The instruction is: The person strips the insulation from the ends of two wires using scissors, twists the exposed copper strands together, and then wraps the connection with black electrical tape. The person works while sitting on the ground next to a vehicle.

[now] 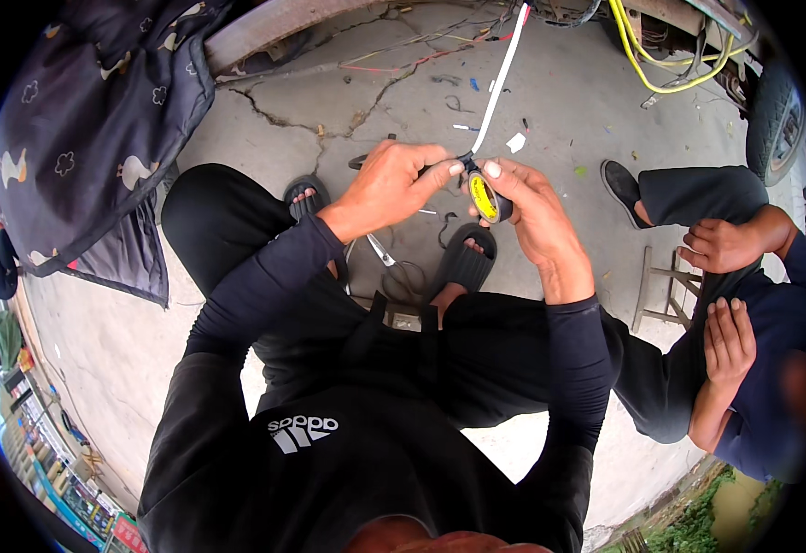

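Observation:
In front of my knees, my left hand (394, 187) is closed, thumb and fingers pinching the dark end where a white cable (502, 81) meets black tape. That cable runs up and away from my fingers toward the far frame. My right hand (543, 217) is closed around a roll of black electrical tape (484, 197) with a yellow label in its core. The roll hangs just below the dark joint (467, 162), close to my left fingertips. Exactly how the tape lies around the joint is hidden by my fingers. Between my feet, scissors (401, 276) lie below my hands.
A person's hand (724, 247) rests near their knee on the right, beside a small stool (668, 288). Yellow cables (654, 76) hang at the far right, near a tyre (779, 129). A dark patterned quilt (99, 138) hangs on the left. Scraps litter the cracked concrete floor (265, 138).

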### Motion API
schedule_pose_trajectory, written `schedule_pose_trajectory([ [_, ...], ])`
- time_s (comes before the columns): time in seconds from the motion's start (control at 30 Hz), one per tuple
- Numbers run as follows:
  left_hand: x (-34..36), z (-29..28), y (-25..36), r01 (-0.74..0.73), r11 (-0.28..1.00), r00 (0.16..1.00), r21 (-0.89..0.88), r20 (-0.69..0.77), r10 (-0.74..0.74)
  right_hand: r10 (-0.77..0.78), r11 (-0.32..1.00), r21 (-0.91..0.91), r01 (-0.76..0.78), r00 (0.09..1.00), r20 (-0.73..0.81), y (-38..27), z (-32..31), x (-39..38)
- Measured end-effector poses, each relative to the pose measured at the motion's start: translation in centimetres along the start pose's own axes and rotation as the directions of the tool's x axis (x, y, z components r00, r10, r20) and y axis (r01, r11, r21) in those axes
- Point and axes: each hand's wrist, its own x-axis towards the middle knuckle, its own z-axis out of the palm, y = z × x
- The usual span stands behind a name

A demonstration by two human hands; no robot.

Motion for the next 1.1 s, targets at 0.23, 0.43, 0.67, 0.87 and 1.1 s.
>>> schedule_pose_trajectory([
  [0.23, -1.4, 0.6, -2.3, -0.25, 0.918, 0.964, 0.308, -0.015, 0.267, 0.115, 0.992, 0.072, -0.104, 0.979, -0.169, 0.2, 3.0, 0.0],
  [0.43, -2.5, 0.6, -4.4, -0.064, 0.981, 0.998, 0.182, -0.005, 0.066, -0.018, 0.992, -0.123, -0.001, 0.988, -0.152, 0.6, 5.5, 0.8],
  [0.67, -0.9, -0.7, -4.4, 0.364, 0.77, 0.931, -0.524, 0.172, -0.323, -0.19, 0.907, -0.408, 0.107, 0.967, -0.17, 0.9, 2.6, 2.9],
  [0.87, 0.5, -1.7, -3.4, 0.509, 0.47, 0.859, -0.721, 0.394, -0.326, -0.145, 0.962, -0.218, 0.163, 0.985, 0.098, 1.5, 2.5, 5.6],
  [1.1, 1.5, 0.1, -4.4, 0.473, 0.432, 0.873, -0.768, 0.475, -0.112, -0.103, 0.96, -0.256, 0.112, 0.993, 0.048, 1.9, -0.7, 4.9],
])
